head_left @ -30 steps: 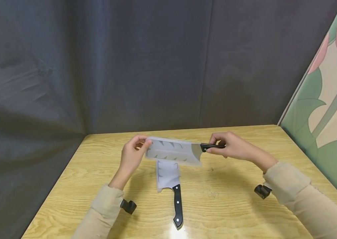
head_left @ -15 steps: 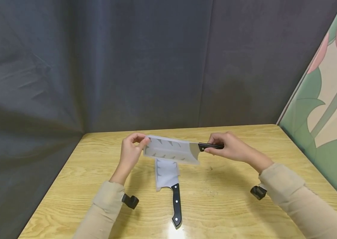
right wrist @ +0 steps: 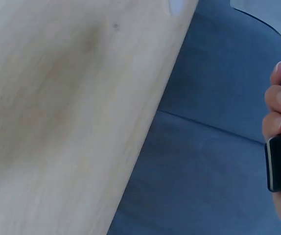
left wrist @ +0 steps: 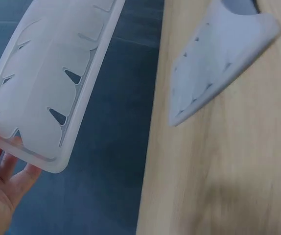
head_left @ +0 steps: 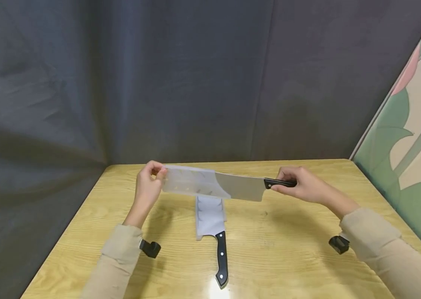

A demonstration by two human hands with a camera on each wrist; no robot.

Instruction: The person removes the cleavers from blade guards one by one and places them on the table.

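Note:
My left hand (head_left: 148, 187) pinches the closed outer end of a translucent white blade sheath (head_left: 188, 182), thumb on the near side. In the left wrist view the sheath (left wrist: 42, 83) shows small wedge-shaped slots along both edges. My right hand (head_left: 300, 185) grips the black riveted handle (head_left: 279, 183) of a cleaver (head_left: 242, 187), whose bare steel shows between sheath and handle; the blade's front part is inside the sheath. Both are held above the table. Below them lies a second cleaver (head_left: 221, 257), its blade in a similar white sheath (head_left: 209, 216) and its black handle toward me.
The wood-grain table (head_left: 292, 257) ends at a dark curtain (head_left: 195, 83) behind and to the left. A panel with painted tulips (head_left: 419, 137) stands along the right. A small black camera (head_left: 150, 248) is strapped at each wrist.
The blade has slid partway out of the sheath, baring a wide stretch of steel. My left hand moved left with the sheath, my right hand moved right with the cleaver.

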